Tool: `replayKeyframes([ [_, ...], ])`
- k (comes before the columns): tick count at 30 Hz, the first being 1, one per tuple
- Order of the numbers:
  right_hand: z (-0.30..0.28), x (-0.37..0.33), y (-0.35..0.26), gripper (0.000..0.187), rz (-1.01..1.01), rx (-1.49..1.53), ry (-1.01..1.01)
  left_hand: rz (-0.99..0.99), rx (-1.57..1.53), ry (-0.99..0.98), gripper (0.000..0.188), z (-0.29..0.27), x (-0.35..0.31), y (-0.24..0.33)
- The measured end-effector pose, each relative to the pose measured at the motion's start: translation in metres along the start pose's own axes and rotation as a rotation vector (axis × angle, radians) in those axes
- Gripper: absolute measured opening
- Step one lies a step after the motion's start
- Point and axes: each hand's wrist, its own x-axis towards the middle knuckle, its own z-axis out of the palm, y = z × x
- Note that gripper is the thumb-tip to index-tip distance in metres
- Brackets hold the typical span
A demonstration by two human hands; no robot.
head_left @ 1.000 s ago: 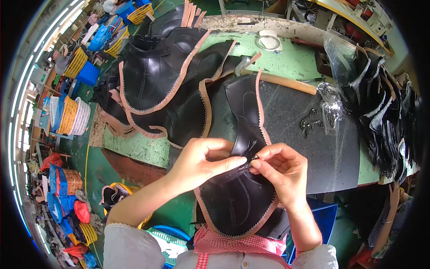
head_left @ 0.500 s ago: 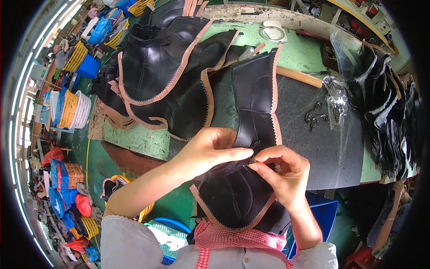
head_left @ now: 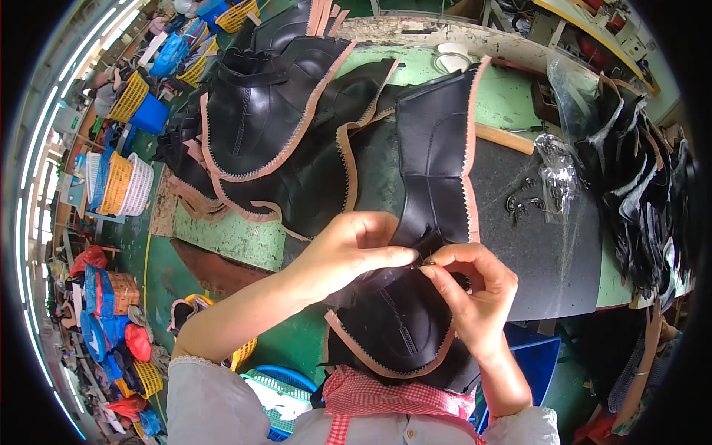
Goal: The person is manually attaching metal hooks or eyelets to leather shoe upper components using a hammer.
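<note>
Before the apron (head_left: 400, 393), both hands (head_left: 354, 251) pinch: left a black upper (head_left: 434, 144), right a dark fitting (head_left: 428, 263).

Bright light glares off the plastic bag (head_left: 558, 180), and fisheye distortion bends the tube lights (head_left: 46, 111) at left.

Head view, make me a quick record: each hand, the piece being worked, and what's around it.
Left hand: grips the black leather piece, thumb on top
Right hand: thumb and forefinger pinch a small dark part, too small to identify
Edging: pinkish tan, zigzag-cut
Left: pile of black leather pieces
Right: dark mat with small dark bits, clear plastic bag
Beyond: wooden handle
</note>
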Motion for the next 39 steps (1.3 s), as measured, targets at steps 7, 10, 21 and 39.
replayKeyframes([
  [7, 0.002, 0.0, -0.011, 0.015, 0.143, 0.154, 0.032, 0.174, 0.074, 0.09, 0.015, 0.011, -0.006, -0.002],
  [10, 0.004, 0.002, -0.012, 0.015, 0.16, 0.185, 0.037, 0.25, 0.16, 0.152, 0.015, 0.012, -0.005, -0.007],
  [21, 0.008, 0.006, -0.018, 0.016, 0.173, 0.229, 0.066, 0.449, 0.316, 0.284, 0.017, 0.02, -0.012, -0.002],
  [39, -0.002, 0.026, -0.022, 0.015, 0.167, 0.144, -0.049, 0.729, 0.776, 0.303, 0.017, 0.011, -0.01, 0.014],
])
